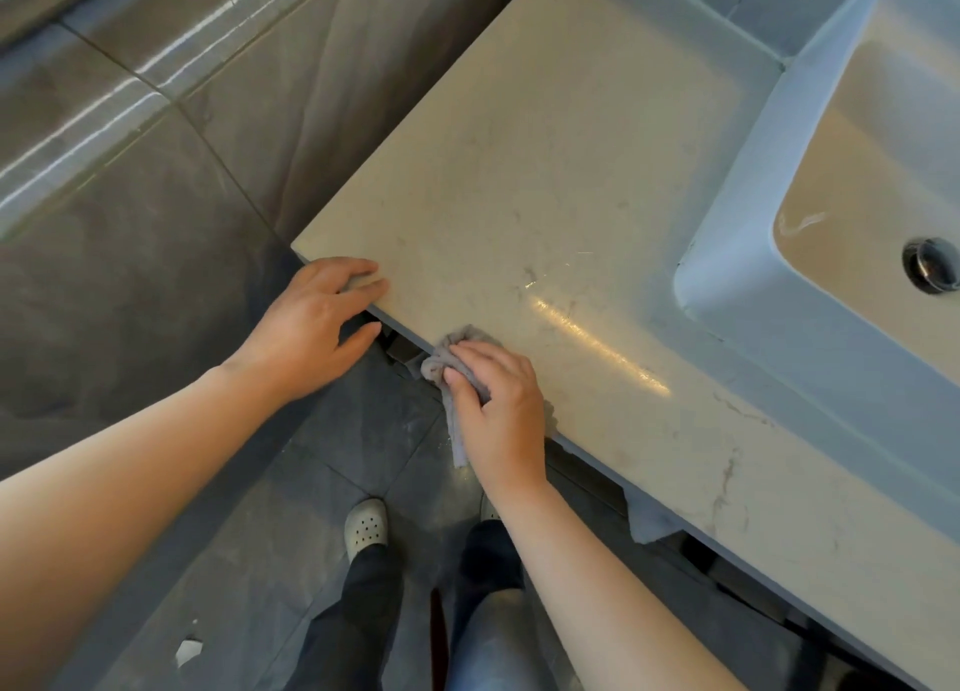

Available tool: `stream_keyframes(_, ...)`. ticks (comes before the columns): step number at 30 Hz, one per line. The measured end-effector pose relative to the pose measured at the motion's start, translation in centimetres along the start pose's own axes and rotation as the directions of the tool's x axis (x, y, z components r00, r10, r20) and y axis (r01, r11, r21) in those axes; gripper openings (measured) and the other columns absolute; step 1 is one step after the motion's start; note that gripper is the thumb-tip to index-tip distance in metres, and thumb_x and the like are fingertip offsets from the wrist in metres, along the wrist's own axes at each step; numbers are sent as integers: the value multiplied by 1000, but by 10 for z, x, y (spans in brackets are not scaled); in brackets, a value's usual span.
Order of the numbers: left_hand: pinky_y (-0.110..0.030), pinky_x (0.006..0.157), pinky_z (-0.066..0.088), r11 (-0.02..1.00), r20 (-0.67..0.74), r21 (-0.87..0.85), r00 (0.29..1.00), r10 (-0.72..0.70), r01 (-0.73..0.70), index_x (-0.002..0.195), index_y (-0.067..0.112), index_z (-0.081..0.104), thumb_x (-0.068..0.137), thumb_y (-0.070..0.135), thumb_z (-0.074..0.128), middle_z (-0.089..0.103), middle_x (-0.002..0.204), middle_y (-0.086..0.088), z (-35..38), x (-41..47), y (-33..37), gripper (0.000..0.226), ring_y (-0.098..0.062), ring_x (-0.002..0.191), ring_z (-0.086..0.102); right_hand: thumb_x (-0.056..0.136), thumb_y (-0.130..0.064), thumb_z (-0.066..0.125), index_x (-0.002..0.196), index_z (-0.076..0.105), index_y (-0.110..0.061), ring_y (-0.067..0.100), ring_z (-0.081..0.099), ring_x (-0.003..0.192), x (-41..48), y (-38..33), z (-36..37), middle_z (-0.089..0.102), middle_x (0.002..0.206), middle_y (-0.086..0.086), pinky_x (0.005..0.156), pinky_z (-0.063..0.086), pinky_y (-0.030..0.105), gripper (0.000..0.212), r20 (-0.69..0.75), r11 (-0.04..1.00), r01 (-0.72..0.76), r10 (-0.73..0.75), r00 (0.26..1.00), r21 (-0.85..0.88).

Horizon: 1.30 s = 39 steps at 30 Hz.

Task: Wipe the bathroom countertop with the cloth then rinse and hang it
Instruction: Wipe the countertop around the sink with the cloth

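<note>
A beige stone countertop [545,171] runs from the lower right to the upper middle. My right hand [498,404] grips a crumpled grey cloth [449,355] at the countertop's front edge, and a strip of the cloth hangs down below the edge. My left hand [317,321] rests at the countertop's left front corner, fingers straight on top and the thumb under the edge. A wet streak shines on the stone to the right of the cloth.
A white rectangular basin [810,254] with a metal drain [932,264] sits on the countertop at the right. Grey tiled wall lies to the left, dark floor tiles below. My feet in pale clogs [366,527] stand close to the vanity front.
</note>
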<state>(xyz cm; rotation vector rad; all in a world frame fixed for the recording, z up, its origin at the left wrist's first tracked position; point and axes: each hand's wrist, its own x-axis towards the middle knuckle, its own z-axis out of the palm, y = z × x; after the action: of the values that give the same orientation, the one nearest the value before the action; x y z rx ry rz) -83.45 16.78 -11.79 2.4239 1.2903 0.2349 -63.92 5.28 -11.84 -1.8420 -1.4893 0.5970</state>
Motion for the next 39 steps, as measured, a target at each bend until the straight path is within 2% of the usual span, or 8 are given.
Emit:
stream_keyframes(3, -42, 105, 35, 1000, -22, -7, 1000, -12, 12, 131, 9, 56, 88, 30, 57, 49, 137, -11, 6, -3, 3, 48, -33, 128, 42, 87, -22, 64, 114, 69, -21, 6, 55, 112, 8, 1, -20, 65, 117, -9, 97, 46, 23, 27, -35, 987, -108, 113, 993, 122)
stream_keyframes(7, -40, 106, 34, 1000, -35, -13, 999, -26, 25, 132, 9, 54, 90, 36, 53, 47, 139, -10, 10, -5, 3, 50, -33, 130, 39, 85, -20, 64, 109, 71, -17, 20, 63, 100, 65, 36, -60, 69, 110, -1, 89, 52, 42, 25, -318, 983, -150, 177, 932, 106)
stream_keyframes(12, -42, 106, 36, 1000, -52, -16, 998, -27, 26, 131, 8, 55, 89, 44, 43, 48, 138, -10, 13, -4, 5, 56, -32, 130, 41, 88, -13, 60, 108, 70, -7, 21, 62, 102, 125, 76, -87, 69, 107, 5, 87, 42, 19, 23, -407, 960, -280, 267, 874, 27)
stream_keyframes(15, -43, 106, 35, 999, -72, -23, 997, -32, 31, 131, 8, 55, 89, 44, 44, 47, 139, -10, 14, -5, 6, 56, -32, 131, 40, 90, -18, 59, 113, 66, -5, 24, 57, 110, 131, 83, -73, 66, 116, 8, 96, 40, 25, 28, -441, 947, -310, 244, 864, -85)
stream_keyframes(18, -42, 106, 34, 999, -77, -30, 997, -28, 26, 131, 8, 55, 89, 43, 45, 47, 139, -10, 15, -5, 6, 56, -32, 131, 40, 91, -23, 57, 122, 63, -9, 25, 51, 121, 129, 79, -58, 61, 127, 6, 105, 38, 34, 34, -437, 938, -322, 239, 867, -125)
stream_keyframes(28, -51, 103, 35, 999, -79, 34, 997, 22, -19, 121, 13, 64, 89, 42, 47, 58, 125, -8, 2, 6, -7, 46, -29, 116, 51, 93, -24, 57, 125, 62, -13, 25, 50, 118, 118, 56, -27, 59, 130, 5, 99, 44, 38, 34, -353, 962, -187, 108, 929, -199)
stream_keyframes(31, -54, 101, 36, 997, -108, 39, 992, -58, 62, 121, 12, 63, 89, 44, 49, 56, 123, -12, -2, 14, -14, 47, -33, 115, 49, 92, -23, 58, 123, 62, -12, 25, 51, 117, 115, 51, -21, 60, 129, 5, 98, 45, 41, 34, -332, 966, -168, 96, 938, -196)
stream_keyframes(39, -35, 102, 35, 988, -173, -106, 976, -130, 113, 123, 7, 61, 87, 21, 65, 54, 128, -13, -4, 15, -22, 39, -32, 122, 42, 89, -20, 62, 118, 66, -13, 24, 55, 107, 87, 19, 15, 64, 122, 2, 92, 44, 34, 30, -283, 975, -43, -21, 959, -220)
